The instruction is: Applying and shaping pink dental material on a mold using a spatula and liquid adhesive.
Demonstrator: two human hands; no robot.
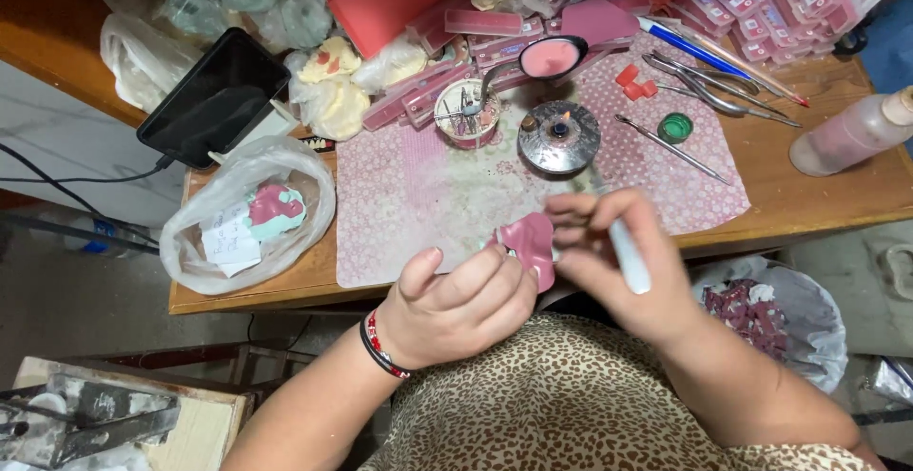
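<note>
Two hands meet: left hand grips pink wax plate, right hand white-handled tool.

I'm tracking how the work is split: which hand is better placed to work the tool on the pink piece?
Right hand: it already grips the white tool beside the pink piece, which the left hand holds.

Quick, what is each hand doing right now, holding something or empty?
Left hand: closed on the pink wax piece.
Right hand: closed on a white-handled tool, its tip hidden by the fingers.
</note>
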